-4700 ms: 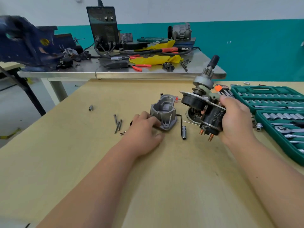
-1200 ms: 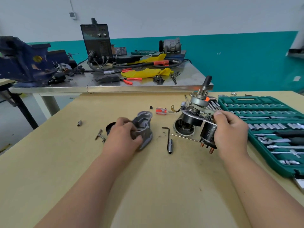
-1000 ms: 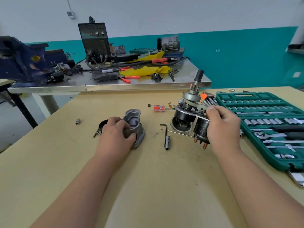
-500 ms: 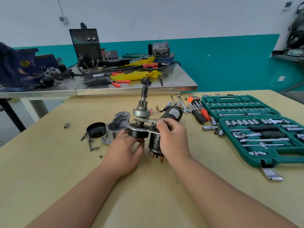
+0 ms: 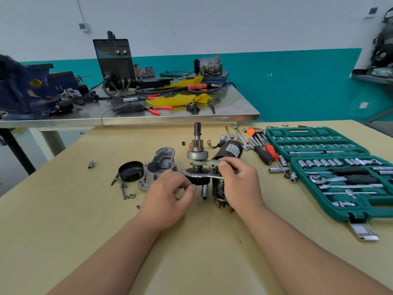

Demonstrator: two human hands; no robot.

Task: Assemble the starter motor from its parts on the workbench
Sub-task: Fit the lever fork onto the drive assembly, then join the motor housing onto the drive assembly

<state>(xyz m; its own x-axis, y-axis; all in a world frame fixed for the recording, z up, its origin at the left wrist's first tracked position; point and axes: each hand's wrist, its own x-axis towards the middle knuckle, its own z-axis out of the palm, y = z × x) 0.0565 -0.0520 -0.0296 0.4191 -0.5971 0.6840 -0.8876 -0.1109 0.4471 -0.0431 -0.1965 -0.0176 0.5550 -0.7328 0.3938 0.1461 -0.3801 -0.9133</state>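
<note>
A starter sub-assembly (image 5: 196,160) stands upright above the wooden bench, its pinion shaft pointing up and a black solenoid hanging at its right. My left hand (image 5: 168,196) grips the black round part under the plate. My right hand (image 5: 240,184) holds the solenoid, thumb pressing the metal fork lever. The grey nose housing (image 5: 161,161) lies on the bench just behind my left hand. A black motor body (image 5: 228,150) lies behind the assembly, and a black cap (image 5: 130,170) sits to the left.
Loose bolts and nuts (image 5: 124,189) lie left of my hands. An open green socket set (image 5: 340,169) fills the right side, with screwdrivers and hex keys (image 5: 262,145) beside it. A steel table (image 5: 136,118) with a welder and vise stands behind.
My left hand let go of the grey housing, which now lies on the bench, and took hold of the sub-assembly. Both hands now keep it upright at the centre.
</note>
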